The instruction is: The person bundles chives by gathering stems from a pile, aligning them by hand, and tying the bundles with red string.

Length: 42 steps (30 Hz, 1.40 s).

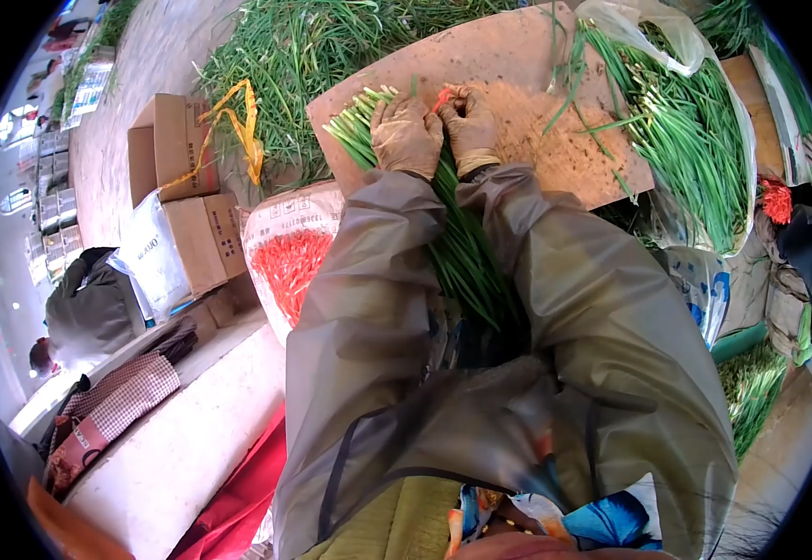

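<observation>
A bunch of long green stalks with pale cut ends, which look like chives (469, 271), lies on a brown board (518, 56) and trails down between my forearms. My left hand (406, 137), in a tan glove, presses over the bunch near its pale ends, with the fingers curled around it. Beside it my right hand (470, 123), also gloved, is closed in a pinch on a red tie (443, 98) at the edge of the bunch. The tips of the left thumb and the underside of the bunch are hidden.
A bag of red ties (291, 266) stands left of the board. Loose greens (303, 65) are heaped behind it. To the right lie more stalks in a clear plastic bag (695, 140). Cardboard boxes (202, 241) and a yellow strap (252, 145) are at left.
</observation>
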Motion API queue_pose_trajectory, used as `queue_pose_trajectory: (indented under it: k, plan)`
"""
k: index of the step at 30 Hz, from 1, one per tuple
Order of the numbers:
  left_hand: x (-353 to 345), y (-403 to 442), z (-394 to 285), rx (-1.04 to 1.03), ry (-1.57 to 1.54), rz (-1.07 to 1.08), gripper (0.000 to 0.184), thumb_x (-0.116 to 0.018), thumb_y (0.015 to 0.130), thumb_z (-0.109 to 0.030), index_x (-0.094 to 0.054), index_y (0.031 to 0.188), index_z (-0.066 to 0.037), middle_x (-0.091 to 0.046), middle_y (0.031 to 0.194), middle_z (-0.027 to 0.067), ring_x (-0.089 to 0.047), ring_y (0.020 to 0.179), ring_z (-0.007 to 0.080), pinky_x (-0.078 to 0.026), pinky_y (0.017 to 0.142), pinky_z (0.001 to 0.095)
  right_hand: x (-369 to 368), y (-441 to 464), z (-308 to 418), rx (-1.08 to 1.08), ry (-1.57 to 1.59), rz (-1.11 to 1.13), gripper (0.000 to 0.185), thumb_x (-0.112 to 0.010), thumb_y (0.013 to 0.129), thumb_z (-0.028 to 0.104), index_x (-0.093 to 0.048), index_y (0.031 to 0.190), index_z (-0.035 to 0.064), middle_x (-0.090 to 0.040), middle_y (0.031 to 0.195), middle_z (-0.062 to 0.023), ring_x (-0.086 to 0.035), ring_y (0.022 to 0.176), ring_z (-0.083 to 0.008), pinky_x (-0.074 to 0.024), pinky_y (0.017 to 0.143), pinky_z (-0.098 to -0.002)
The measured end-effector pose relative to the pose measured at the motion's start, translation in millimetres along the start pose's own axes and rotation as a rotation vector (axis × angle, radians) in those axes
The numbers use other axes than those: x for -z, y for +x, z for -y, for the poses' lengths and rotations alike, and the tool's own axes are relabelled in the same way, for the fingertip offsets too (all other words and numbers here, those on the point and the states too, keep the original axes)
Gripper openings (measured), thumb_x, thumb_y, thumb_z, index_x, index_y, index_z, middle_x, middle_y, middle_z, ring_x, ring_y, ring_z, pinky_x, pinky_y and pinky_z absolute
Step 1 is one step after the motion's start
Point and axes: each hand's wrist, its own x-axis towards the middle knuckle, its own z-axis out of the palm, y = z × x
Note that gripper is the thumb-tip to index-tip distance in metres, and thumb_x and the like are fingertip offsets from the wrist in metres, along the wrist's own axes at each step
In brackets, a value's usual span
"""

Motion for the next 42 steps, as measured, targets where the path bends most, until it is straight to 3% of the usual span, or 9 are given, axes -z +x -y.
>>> queue_pose_trajectory:
  k: [14, 20, 26, 32, 34, 35, 38, 39, 42]
  plan:
    - [-1.1, -1.6, 4.5, 0.005, -0.058, -0.05, 0.019, -0.059, 0.078, -0.023, -0.064, 0.089, -0.008, -0.065, 0.093, 0.0106, -0.058, 0.101, 0.0244, -0.033, 0.099, 0.0385, 10.3, 12.7, 11.6, -0.46, 0.202, 0.242, 0.011, -0.06, 0.085, 0.01, -0.063, 0.093, 0.0024, -0.063, 0.082, -0.0018, -0.056, 0.074, -0.0099, -0.046, 0.067, -0.0236]
    - [2.7, 2.6, 6.3, 0.057, -0.211, -0.068, 0.027, -0.065, 0.071, -0.031, -0.064, 0.088, -0.009, -0.06, 0.108, 0.013, -0.049, 0.113, 0.0283, -0.029, 0.102, 0.0397, 3.6, 7.3, 58.2, -0.014, -0.686, 0.356, 0.023, -0.061, 0.084, 0.026, -0.064, 0.092, 0.0042, -0.064, 0.079, -0.009, -0.06, 0.074, -0.0188, -0.0462, 0.069, -0.031]
    - [44.3, -20.8, -0.2, 0.189, -0.051, 0.013, 0.043, -0.072, 0.065, -0.039, -0.064, 0.099, -0.013, -0.05, 0.124, 0.0137, -0.03, 0.128, 0.0326, -0.018, 0.107, 0.0456, -5.3, 14.8, 33.0, -0.364, 0.199, 0.188, 0.018, -0.062, 0.083, 0.019, -0.054, 0.093, 0.006, -0.063, 0.078, -0.0136, -0.063, 0.069, -0.0225, -0.0521, 0.061, -0.0295]
    - [35.7, -73.3, -52.0, -0.009, -0.252, 0.139, 0.054, -0.07, 0.068, -0.031, -0.055, 0.115, -0.009, -0.051, 0.124, 0.0126, -0.038, 0.125, 0.0259, -0.026, 0.105, 0.0424, -30.2, 20.3, 95.6, -0.549, 0.15, 0.104, 0.011, -0.053, 0.086, 0.012, -0.05, 0.096, 0.0074, -0.058, 0.068, -0.0087, -0.056, 0.05, -0.0196, -0.0515, 0.051, -0.0302]
    - [10.5, -77.7, -50.4, -0.06, -0.015, 0.347, 0.058, -0.066, 0.071, -0.029, -0.049, 0.122, -0.01, -0.043, 0.132, 0.0118, -0.028, 0.131, 0.0248, -0.018, 0.11, 0.039, -52.0, -9.1, 125.9, -0.43, -0.064, 0.534, 0.008, -0.05, 0.086, 0.011, -0.054, 0.091, 0.006, -0.058, 0.066, -0.0082, -0.056, 0.049, -0.0214, -0.0494, 0.049, -0.0307]
    - [10.2, -77.2, -52.6, -0.016, -0.221, 0.225, 0.055, -0.066, 0.07, -0.027, -0.051, 0.12, -0.01, -0.047, 0.129, 0.0117, -0.033, 0.128, 0.0254, -0.019, 0.11, 0.039, -59.4, -15.5, 125.3, 0.137, -0.535, 0.658, 0.011, -0.052, 0.084, 0.013, -0.059, 0.085, 0.0045, -0.06, 0.067, -0.0078, -0.059, 0.057, -0.0197, -0.0481, 0.052, -0.0307]
    - [25.9, -69.0, -38.9, 0.108, -0.455, 0.244, 0.038, -0.064, 0.075, -0.016, -0.057, 0.112, -0.009, -0.06, 0.11, 0.0095, -0.053, 0.11, 0.0237, -0.033, 0.103, 0.0382, -46.2, -0.8, 146.9, -0.184, -0.466, 0.526, 0.019, -0.061, 0.079, 0.023, -0.062, 0.086, 0.005, -0.062, 0.073, -0.0072, -0.059, 0.074, -0.0174, -0.0471, 0.064, -0.0306]
    - [34.5, -71.2, -36.3, 0.346, -1.191, 0.058, 0.025, -0.061, 0.08, -0.006, -0.061, 0.105, -0.006, -0.064, 0.097, 0.0075, -0.06, 0.092, 0.0186, -0.045, 0.089, 0.0339, -28.9, 20.4, 127.4, -0.174, -0.253, 0.511, 0.022, -0.061, 0.079, 0.023, -0.062, 0.091, 0.0049, -0.063, 0.082, -0.0086, -0.059, 0.077, -0.0175, -0.0481, 0.069, -0.0294]
    - [70.9, -70.0, -20.0, 0.715, -1.364, -0.445, 0.022, -0.062, 0.082, -0.008, -0.062, 0.103, -0.004, -0.063, 0.098, 0.0087, -0.06, 0.086, 0.0193, -0.048, 0.074, 0.0312, 36.1, 30.2, 124.2, 0.098, -0.915, 0.375, 0.046, -0.052, 0.086, 0.039, -0.058, 0.11, 0.0007, -0.061, 0.109, -0.0147, -0.057, 0.101, -0.0278, -0.0445, 0.085, -0.0365]
